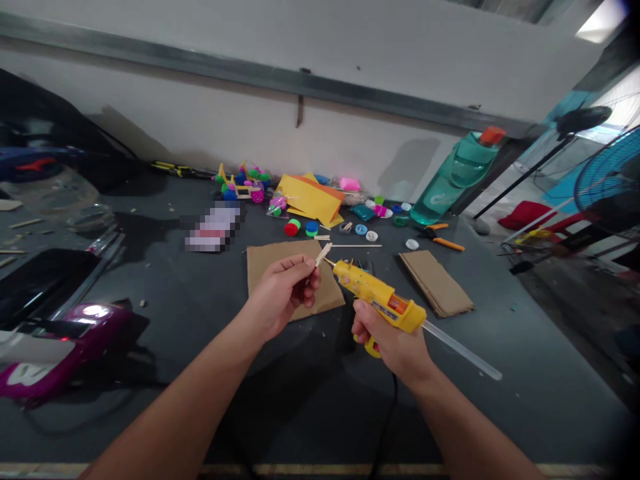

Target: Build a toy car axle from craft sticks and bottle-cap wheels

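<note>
My right hand point(387, 340) grips the handle of a yellow hot glue gun point(377, 297), with a clear glue stick point(460, 350) sticking out of its back. The gun's nozzle touches the tip of a small wooden stick point(323, 254). My left hand point(285, 290) pinches that stick between its fingertips, just left of the nozzle. Both hands hover over a piece of brown cardboard point(260, 263) lying on the dark table point(200, 313).
A second cardboard piece point(436, 281) lies to the right. Behind are bottle caps point(292, 227), yellow-orange paper point(310, 198), a colourful toy model point(243, 183), orange-handled pliers point(443, 240) and a green bottle point(453, 177). A purple device point(65, 347) sits at left; a fan point(607, 173) stands far right.
</note>
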### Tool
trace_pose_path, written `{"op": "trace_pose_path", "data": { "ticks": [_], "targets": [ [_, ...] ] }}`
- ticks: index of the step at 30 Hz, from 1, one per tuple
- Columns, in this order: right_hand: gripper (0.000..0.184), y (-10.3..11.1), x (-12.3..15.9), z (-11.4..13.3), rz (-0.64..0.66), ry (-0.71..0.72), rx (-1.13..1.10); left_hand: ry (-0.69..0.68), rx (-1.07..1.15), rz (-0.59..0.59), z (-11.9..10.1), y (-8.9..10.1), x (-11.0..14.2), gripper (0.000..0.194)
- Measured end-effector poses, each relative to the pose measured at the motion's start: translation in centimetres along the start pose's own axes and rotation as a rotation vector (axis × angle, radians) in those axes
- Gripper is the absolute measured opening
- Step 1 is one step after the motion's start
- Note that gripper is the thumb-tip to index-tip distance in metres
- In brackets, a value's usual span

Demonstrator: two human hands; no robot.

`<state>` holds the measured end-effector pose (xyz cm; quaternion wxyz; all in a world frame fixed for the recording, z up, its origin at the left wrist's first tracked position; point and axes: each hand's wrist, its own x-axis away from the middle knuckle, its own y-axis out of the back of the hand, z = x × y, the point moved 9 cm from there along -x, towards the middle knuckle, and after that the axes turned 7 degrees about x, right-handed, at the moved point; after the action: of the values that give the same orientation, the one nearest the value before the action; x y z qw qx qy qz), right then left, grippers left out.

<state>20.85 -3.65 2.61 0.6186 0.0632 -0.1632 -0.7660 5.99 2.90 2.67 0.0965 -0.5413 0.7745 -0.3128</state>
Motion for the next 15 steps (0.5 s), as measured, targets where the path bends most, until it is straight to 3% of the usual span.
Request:
{"op": "trace_pose_path", "data": {
  "ticks": [15],
  "targets": [
    [0.037, 0.06, 0.02, 0.66, 0.018, 0.089, 0.043, 0.023, 0.030, -0.004, 0.10, -0.03, -0.02, 0.018]
  ]
}}
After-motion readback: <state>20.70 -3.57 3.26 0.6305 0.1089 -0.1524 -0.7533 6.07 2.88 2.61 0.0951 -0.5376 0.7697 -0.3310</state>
